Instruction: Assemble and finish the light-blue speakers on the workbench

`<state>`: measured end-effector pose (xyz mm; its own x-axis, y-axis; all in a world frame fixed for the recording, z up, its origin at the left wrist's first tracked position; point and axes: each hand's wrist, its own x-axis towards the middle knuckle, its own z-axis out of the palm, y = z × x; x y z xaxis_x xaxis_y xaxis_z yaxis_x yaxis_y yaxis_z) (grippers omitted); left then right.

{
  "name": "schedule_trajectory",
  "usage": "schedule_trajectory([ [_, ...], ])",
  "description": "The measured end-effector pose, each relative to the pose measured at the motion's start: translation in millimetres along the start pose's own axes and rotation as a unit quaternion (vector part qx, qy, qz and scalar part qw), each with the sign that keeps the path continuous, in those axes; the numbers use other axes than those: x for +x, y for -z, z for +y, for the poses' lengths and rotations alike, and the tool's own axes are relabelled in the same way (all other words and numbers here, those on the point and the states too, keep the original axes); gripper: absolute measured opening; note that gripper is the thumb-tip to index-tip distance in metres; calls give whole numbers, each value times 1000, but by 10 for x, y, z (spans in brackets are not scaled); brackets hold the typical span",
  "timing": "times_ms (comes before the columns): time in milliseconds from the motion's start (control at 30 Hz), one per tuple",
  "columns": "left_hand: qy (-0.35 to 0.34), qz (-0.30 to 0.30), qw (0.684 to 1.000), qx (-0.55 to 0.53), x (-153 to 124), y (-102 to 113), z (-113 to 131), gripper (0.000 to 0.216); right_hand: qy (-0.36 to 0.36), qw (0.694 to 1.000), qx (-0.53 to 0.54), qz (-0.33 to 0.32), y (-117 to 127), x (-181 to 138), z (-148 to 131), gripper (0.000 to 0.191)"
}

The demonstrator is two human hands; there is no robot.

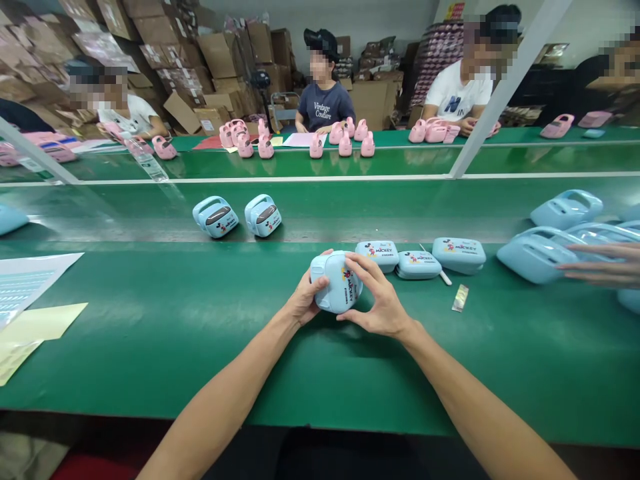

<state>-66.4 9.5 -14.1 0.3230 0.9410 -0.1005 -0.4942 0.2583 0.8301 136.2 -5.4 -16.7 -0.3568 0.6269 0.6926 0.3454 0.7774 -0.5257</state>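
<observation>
Between my hands, just above the green table, is a light blue plastic case (336, 283) with a Mickey print, turned on end. My left hand (306, 297) grips its left side, thumb on the front. My right hand (376, 297) curves round its right side, fingers on the top edge and thumb near the bottom corner. Just behind my right hand lie similar printed blue cases: one (383, 253), a second (419, 265) and a third (459, 255). A thin white stick (445, 277) pokes out between them, and a small packet (461, 298) lies in front.
Two blue handled cases (216, 217) (263, 215) stand on the belt ahead. At right, another person's blurred hand (603, 265) reaches over blue handled shells (537, 255). Papers (35, 283) lie at left. Pink cases (345, 143) and several people are across the line, behind a slanted white post (500, 100).
</observation>
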Motion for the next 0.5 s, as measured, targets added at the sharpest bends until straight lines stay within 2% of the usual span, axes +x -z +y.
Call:
schedule_trajectory([
  [333,20,-23,999,11,-19,5,70,98,15,999,-37,7,-21,-28,25,110],
  [433,39,-17,999,-12,-14,2,55,88,22,999,-40,9,-31,-29,22,109],
  [500,58,-13,997,-52,-3,4,34,73,10,1000,-15,-7,-16,-21,12,111],
])
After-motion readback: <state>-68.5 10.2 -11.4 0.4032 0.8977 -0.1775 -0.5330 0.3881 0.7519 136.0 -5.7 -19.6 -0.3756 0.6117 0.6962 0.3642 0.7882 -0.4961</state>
